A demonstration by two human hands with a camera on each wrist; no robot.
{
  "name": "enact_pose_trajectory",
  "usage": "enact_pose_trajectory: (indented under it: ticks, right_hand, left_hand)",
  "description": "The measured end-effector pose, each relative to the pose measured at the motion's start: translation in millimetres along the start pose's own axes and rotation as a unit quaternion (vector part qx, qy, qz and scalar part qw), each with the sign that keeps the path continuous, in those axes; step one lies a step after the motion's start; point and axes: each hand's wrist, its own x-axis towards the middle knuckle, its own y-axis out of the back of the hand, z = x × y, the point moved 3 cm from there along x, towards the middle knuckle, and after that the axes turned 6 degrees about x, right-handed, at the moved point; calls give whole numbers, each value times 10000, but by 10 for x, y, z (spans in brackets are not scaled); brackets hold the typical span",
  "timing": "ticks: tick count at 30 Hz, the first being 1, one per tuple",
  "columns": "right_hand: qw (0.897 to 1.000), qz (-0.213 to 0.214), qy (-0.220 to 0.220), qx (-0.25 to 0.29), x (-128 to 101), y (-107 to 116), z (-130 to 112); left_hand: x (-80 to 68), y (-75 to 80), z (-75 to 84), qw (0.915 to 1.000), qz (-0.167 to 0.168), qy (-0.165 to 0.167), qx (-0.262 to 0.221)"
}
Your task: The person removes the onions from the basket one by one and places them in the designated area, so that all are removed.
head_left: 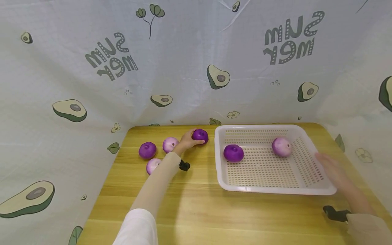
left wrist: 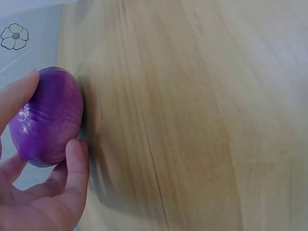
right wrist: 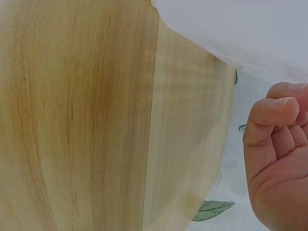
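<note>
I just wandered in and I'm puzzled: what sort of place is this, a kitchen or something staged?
Probably a staged tabletop setup, not a kitchen: a wooden table walled by an avocado-print cloth, with purple onions beside a white basket.

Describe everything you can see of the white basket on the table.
The white basket is a shallow rectangular tray, plastic by its look, with rounded corners, a smooth rim and perforated walls and floor. It sits flat on the wooden table, towards its right side. Inside lie a dark purple onion and a paler pinkish onion, apart. The right hand is blurred at its right rim; contact cannot be told.
</note>
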Motion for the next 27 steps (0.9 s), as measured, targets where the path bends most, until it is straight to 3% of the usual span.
enact_pose_trajectory:
  ticks: [7, 16, 21, 27]
  right_hand:
    - [9999, 19, 118, -8, 12, -1, 6]
    - [9996, 77, 233, 102, 25, 4, 6]
    - [9994, 70, 310, 115, 39, 18, 5]
    - [9995, 132, 279, 26, 44, 29, -11]
  left_hand:
    - [11, 20, -13, 9999, 38, 37, 125]
    - [-14, 252, 223, 9997, 118, 67, -208]
    - [-40, 391, 447, 9981, 1, -252, -562]
    - [-11, 446, 694, 9920, -451, -754, -907]
